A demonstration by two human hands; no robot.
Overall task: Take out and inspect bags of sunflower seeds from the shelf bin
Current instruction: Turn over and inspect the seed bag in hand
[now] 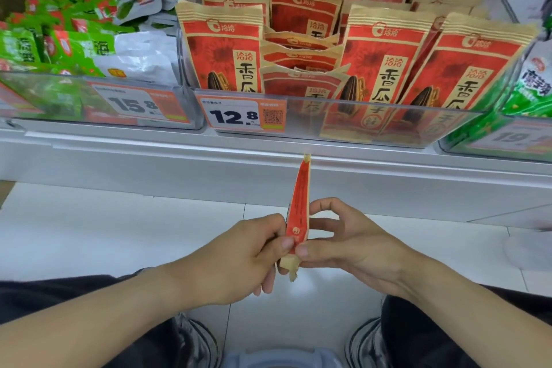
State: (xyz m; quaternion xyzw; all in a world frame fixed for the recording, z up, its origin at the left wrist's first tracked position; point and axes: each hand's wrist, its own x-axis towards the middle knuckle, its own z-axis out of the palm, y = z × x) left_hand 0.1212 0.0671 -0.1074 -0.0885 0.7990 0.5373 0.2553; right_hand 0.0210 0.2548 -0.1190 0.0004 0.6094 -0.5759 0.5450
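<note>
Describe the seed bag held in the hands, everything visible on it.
The held bag is a flat red packet with tan, paper-like sealed ends, seen edge-on, so its front print is hidden apart from small white text and a logo. It stands roughly upright below the shelf bin, out in front of it and above the floor. The left hand and right hand pinch its lower part from either side, thumbs near the bottom seal. Nothing else touches it.

This is a shop, at a snack aisle. A white shelf [268, 155] carries clear plastic bins [388, 107] packed with many identical red seed bags [222, 51] standing in rows. Orange-and-white price tags [243, 113] reading 12.8 and 15.8 sit on the bins' front edges, one with a QR code. Green snack packs [59, 39] fill the neighbouring bin at the left.
</note>
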